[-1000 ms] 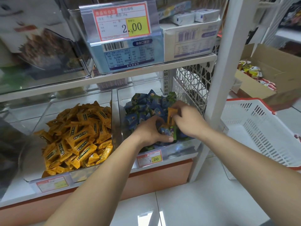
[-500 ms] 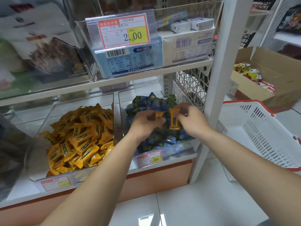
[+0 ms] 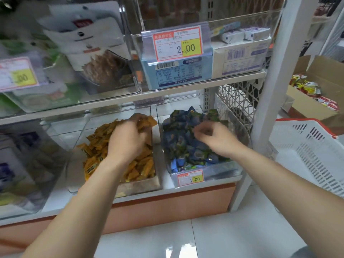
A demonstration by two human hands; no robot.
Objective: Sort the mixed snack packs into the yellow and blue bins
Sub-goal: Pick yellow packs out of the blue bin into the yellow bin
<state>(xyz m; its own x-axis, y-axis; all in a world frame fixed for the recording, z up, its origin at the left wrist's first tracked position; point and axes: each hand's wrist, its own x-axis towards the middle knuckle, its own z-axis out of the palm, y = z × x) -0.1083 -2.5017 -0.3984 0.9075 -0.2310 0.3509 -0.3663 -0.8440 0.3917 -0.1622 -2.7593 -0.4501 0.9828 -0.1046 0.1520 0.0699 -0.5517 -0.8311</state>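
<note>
Two bare forearms reach from the foreground over a pale tiled floor [image 3: 232,239] toward the lowest tier of a white metal shop shelf [image 3: 188,189] with an orange-brown base panel. The left hand [image 3: 128,140] rests, blurred, on a heap of yellow-orange wrapped snack packs [image 3: 141,164] in the clear plastic bin on the left [image 3: 137,187]; its fingers curl down into the far end of the pile, and whether they grip a pack cannot be told. The right hand [image 3: 214,135] hovers over a mound of blue-and-green wrapped snack packs [image 3: 188,151] in the neighbouring clear plastic bin on the right [image 3: 219,172], fingers pinched loosely together; blur hides whether anything sits between them. A small red-and-yellow price label reading 1.00 [image 3: 190,178] is fixed to the front of the right bin. The two bins stand side by side, their walls just apart.

To the right of the shelf's white upright post [image 3: 270,90] sits a white slotted plastic basket with a red rim [image 3: 312,155], and beyond it an open brown cardboard box [image 3: 323,75] holding red-and-yellow packets.

On the tier above, a larger red-and-yellow price tag reading 2.00 [image 3: 178,44] fronts a clear bin with a light-blue printed carton [image 3: 176,75], beside a white carton with a barcode [image 3: 240,58]. Further left, clear bins hold white-and-brown snack bags [image 3: 93,53], blurred.
</note>
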